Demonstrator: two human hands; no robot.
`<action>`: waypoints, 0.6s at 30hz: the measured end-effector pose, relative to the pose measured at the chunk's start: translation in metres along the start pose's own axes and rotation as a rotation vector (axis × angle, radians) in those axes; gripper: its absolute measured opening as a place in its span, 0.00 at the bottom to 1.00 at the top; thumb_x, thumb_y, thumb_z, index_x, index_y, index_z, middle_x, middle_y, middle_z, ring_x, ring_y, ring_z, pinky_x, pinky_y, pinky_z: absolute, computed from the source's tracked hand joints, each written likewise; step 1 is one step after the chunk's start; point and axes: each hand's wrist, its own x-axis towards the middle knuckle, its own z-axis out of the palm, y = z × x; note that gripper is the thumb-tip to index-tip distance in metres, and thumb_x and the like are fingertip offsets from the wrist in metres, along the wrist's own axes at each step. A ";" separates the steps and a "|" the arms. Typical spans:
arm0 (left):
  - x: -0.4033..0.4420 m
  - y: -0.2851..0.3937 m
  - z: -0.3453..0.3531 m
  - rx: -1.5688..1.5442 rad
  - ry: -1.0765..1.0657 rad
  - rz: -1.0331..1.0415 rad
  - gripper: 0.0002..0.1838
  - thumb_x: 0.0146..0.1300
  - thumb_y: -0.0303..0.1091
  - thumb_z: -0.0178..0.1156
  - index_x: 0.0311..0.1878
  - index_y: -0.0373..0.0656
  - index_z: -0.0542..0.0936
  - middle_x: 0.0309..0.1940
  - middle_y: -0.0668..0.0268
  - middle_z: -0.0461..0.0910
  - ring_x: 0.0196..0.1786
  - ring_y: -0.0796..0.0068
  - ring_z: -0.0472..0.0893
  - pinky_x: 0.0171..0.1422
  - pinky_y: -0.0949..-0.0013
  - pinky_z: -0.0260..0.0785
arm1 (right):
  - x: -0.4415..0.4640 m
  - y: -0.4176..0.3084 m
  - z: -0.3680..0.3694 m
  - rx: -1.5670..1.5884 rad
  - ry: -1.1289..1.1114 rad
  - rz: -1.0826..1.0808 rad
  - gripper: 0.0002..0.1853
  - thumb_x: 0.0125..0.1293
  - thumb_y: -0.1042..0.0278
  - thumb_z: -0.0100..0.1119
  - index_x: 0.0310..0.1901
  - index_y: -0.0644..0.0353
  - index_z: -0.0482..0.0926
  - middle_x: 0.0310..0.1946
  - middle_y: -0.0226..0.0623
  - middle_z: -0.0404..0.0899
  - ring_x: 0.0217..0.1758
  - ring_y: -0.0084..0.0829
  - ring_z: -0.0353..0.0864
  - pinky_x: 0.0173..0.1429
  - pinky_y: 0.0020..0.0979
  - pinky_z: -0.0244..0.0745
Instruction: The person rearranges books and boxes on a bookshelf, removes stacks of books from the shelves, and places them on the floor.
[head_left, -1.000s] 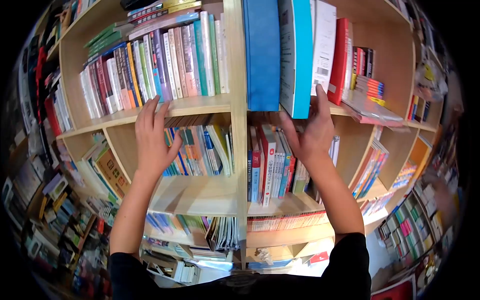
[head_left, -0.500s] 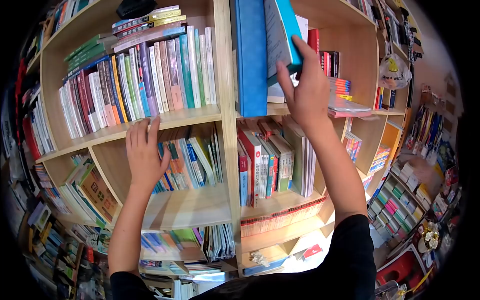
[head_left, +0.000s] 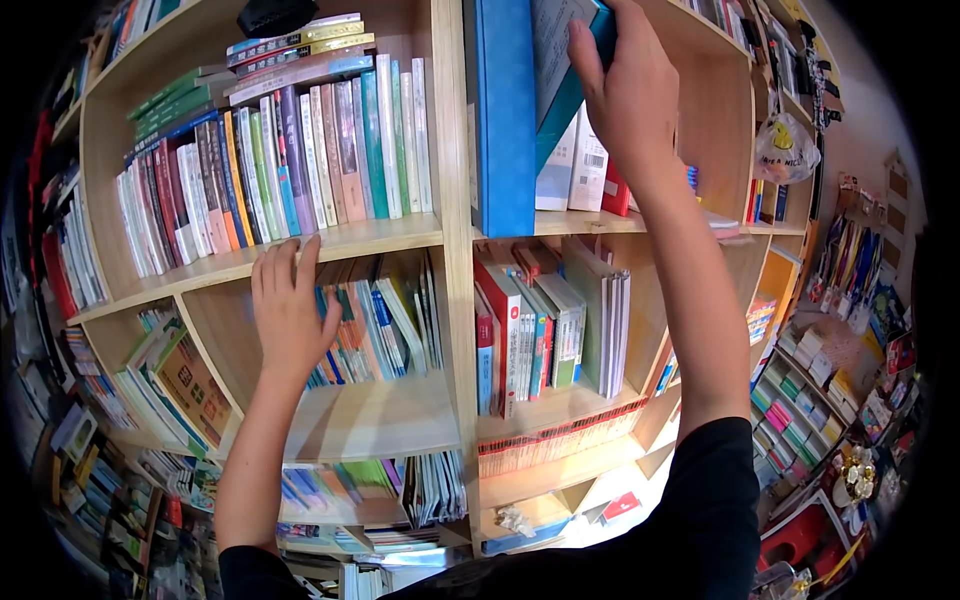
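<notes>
My right hand [head_left: 638, 100] grips a teal book [head_left: 562, 118] at the upper right shelf, thumb on its printed face and the other fingers around the far side, partly hidden. The book leans at a slant beside a large blue binder [head_left: 507, 130], which stands upright against the shelf's upright divider. White boxes or books [head_left: 575, 170] show behind and below the teal book. On the left, my left hand [head_left: 292, 310] rests with fingers stretched out on the edge of the shelf board [head_left: 350, 238], under a row of upright books [head_left: 290, 165].
Lower right, a compartment holds several upright books [head_left: 540, 320]. More books [head_left: 385, 325] stand behind and beside my left hand. A plastic bag [head_left: 787, 148] hangs at the right end of the shelving. A stack of books [head_left: 300, 50] lies across the upper left row.
My right hand has moved up with the teal book, tilting it and uncovering the white items behind. My left hand stays on the shelf edge.
</notes>
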 end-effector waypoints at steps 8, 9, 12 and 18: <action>-0.001 0.000 0.000 0.015 -0.007 0.002 0.37 0.51 0.31 0.63 0.68 0.40 0.68 0.58 0.49 0.69 0.64 0.45 0.68 0.74 0.43 0.54 | 0.008 -0.003 0.010 -0.019 0.009 -0.042 0.21 0.63 0.68 0.62 0.58 0.65 0.73 0.48 0.55 0.80 0.48 0.55 0.82 0.51 0.45 0.78; 0.000 -0.001 0.000 0.016 -0.006 0.005 0.37 0.51 0.31 0.63 0.68 0.40 0.68 0.58 0.49 0.69 0.64 0.45 0.68 0.74 0.43 0.54 | 0.007 0.002 0.013 -0.019 0.053 -0.057 0.22 0.63 0.68 0.62 0.57 0.65 0.74 0.47 0.54 0.80 0.48 0.55 0.82 0.51 0.45 0.78; -0.002 -0.002 0.002 0.025 -0.027 -0.011 0.37 0.52 0.31 0.63 0.69 0.41 0.67 0.60 0.49 0.69 0.66 0.45 0.67 0.75 0.43 0.54 | 0.008 -0.001 0.009 -0.013 0.086 -0.048 0.21 0.62 0.68 0.62 0.57 0.65 0.74 0.46 0.54 0.81 0.47 0.55 0.82 0.51 0.45 0.78; -0.001 -0.001 0.004 0.025 -0.002 0.006 0.38 0.50 0.31 0.63 0.68 0.40 0.68 0.58 0.49 0.69 0.64 0.45 0.67 0.74 0.43 0.53 | 0.028 0.007 0.006 -0.033 0.168 -0.067 0.18 0.63 0.67 0.61 0.53 0.62 0.76 0.41 0.54 0.82 0.45 0.54 0.83 0.48 0.44 0.77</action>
